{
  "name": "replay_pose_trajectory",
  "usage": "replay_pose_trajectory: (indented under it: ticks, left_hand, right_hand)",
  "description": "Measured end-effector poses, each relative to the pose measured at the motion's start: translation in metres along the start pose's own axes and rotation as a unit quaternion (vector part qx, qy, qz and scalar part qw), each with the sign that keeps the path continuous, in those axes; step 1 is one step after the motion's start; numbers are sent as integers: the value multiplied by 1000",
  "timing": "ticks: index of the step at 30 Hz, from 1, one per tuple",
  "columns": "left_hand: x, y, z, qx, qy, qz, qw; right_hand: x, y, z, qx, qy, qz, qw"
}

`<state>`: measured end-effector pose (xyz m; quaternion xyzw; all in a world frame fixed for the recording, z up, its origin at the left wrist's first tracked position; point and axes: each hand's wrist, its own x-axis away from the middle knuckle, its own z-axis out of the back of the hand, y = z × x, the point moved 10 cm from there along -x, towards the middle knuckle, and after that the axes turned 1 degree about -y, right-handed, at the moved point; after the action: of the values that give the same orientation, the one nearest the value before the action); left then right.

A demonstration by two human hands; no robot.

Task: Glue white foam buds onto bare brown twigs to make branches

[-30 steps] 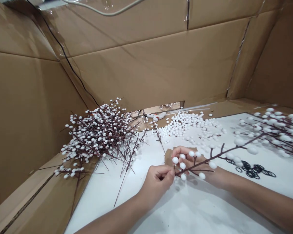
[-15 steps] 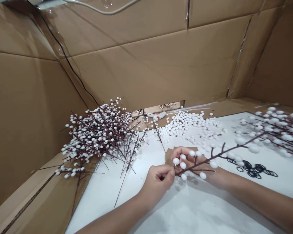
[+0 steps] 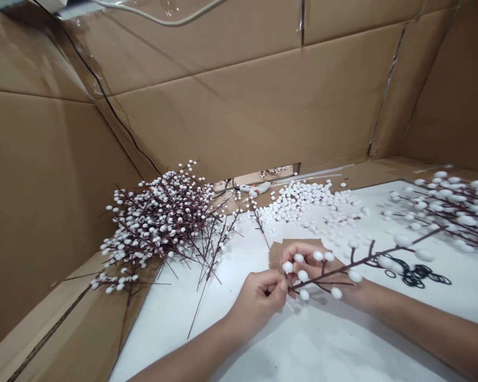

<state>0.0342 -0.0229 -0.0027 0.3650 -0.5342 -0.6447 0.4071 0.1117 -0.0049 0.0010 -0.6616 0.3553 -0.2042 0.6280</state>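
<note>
A brown stem with white berries (image 3: 374,258) slants up to the right over the white board (image 3: 175,313). Its lower left end is pinched between the thumb and fingers of my left hand (image 3: 262,294). Behind the stem, my right hand (image 3: 314,262) has its fingers curled near the same end, beside a few white berries. What its fingertips grip is hidden by the stem and berries. A small piece of brown cardboard (image 3: 276,254) lies under the hands.
Berry stems are heaped at the left (image 3: 159,212), and more lie at the right (image 3: 458,204). Loose white berries (image 3: 302,199) spread at the back, near a white glue gun (image 3: 255,189). Black rings (image 3: 416,274) lie beyond my right forearm. Cardboard walls (image 3: 239,106) stand around.
The held stem has tilted slightly, its far end now lower and farther right. Both hands remain in nearly the same place, and the view has shifted a little.
</note>
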Motion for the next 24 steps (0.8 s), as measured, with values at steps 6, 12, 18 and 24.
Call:
replay_pose_trajectory:
  ticks: [6, 12, 18, 24]
  left_hand:
    - [0, -6, -3, 28, -17, 5, 999]
    - [0, -4, -2, 36, -18, 15, 999]
    - [0, -1, -3, 48, -26, 6, 999]
    - [1, -1, -5, 44, -31, 17, 998]
  right_hand:
    - [4, 14, 7, -35, 10, -15, 999]
    - [2, 18, 8, -38, 13, -23, 999]
    - [2, 18, 7, -32, 9, -27, 999]
    - [-1, 13, -2, -49, 5, -46, 998]
